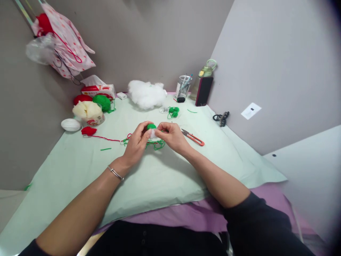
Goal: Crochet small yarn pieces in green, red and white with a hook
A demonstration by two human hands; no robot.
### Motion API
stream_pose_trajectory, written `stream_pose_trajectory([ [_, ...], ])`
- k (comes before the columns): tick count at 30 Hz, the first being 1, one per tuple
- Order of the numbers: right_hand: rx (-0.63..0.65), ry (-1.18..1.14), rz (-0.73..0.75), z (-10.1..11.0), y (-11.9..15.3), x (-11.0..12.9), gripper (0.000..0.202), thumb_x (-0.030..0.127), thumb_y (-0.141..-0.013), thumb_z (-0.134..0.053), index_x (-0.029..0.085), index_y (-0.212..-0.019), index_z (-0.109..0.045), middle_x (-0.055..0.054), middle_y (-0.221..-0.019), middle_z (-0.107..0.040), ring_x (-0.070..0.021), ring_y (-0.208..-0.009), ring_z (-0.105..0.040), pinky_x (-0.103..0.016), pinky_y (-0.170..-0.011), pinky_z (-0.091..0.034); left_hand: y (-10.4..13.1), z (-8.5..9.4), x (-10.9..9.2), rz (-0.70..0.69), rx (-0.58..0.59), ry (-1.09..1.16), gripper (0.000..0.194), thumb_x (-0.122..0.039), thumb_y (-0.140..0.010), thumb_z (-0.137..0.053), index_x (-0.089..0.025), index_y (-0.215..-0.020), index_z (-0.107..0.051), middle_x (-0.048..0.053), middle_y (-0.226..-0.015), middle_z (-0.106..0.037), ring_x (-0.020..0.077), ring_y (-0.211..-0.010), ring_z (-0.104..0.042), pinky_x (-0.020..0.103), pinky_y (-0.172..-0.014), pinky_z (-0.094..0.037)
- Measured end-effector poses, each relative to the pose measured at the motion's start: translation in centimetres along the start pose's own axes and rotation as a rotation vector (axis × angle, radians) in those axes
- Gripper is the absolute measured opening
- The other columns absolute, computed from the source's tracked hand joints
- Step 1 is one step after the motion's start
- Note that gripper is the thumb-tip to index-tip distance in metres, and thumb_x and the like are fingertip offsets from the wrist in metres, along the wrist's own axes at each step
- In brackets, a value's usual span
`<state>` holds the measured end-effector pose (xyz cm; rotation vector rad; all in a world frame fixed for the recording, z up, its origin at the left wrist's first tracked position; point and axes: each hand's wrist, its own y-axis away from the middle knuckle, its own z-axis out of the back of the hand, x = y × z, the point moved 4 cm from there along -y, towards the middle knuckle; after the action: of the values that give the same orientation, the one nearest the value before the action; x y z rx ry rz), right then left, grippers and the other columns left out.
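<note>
Near the middle of the table, my left hand (137,139) is closed around a small green knitted piece (151,126). A tuft of white stuffing (152,133) shows at its near side, between my two hands. My right hand (172,135) pinches at the stuffing from the right, its fingers pressed together. Loose green yarn (159,145) lies just below the hands. A red strand (108,138) runs left from there to a small red yarn bundle (88,131). Orange-handled snips (194,138) rest right of my right hand.
White stuffing (147,94) is heaped at the back, with small green pieces (173,112) in front. Yarn balls, a tub (92,117) and a tissue box (99,90) stand back left. A pen cup (183,87), bottle and phone (204,91) stand back right.
</note>
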<state>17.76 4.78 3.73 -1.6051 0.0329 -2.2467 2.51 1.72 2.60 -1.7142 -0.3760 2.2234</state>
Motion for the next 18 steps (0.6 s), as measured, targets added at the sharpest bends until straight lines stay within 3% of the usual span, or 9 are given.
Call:
stream_pose_trajectory([
  [7,0.028,0.078,0.035,0.0,0.3,0.4,0.024,0.036,-0.083,-0.059,0.021,-0.066,-0.051,0.007,-0.059,-0.04,-0.0109,-0.059,-0.033,-0.029,-0.058,-0.023,-0.3,-0.1,1.1,0.028,0.021,0.02,0.028,-0.042,-0.095,-0.06,-0.021,-0.113,-0.06,0.005,-0.1,-0.068,0.0202,-0.09,-0.066,0.033,-0.079,-0.053],
  [14,0.12,0.124,0.104,-1.1,1.5,2.1,0.012,0.025,-0.084,-0.052,0.021,-0.073,-0.052,0.004,-0.065,-0.049,-0.0134,-0.064,-0.041,-0.029,-0.064,-0.03,-0.6,0.2,1.9,0.036,-0.078,-0.095,0.013,-0.025,-0.087,-0.062,-0.024,-0.098,-0.056,-0.003,-0.079,-0.06,0.0178,-0.07,-0.057,0.032,-0.069,-0.044],
  [18,0.125,0.087,0.104,-1.4,1.3,2.0,0.012,0.028,-0.086,-0.051,0.022,-0.076,-0.053,0.005,-0.065,-0.047,-0.0128,-0.062,-0.04,-0.028,-0.062,-0.031,-0.5,0.3,1.4,0.028,-0.117,-0.092,0.011,-0.022,-0.089,-0.059,-0.025,-0.099,-0.056,-0.004,-0.075,-0.058,0.0169,-0.065,-0.053,0.031,-0.065,-0.042],
])
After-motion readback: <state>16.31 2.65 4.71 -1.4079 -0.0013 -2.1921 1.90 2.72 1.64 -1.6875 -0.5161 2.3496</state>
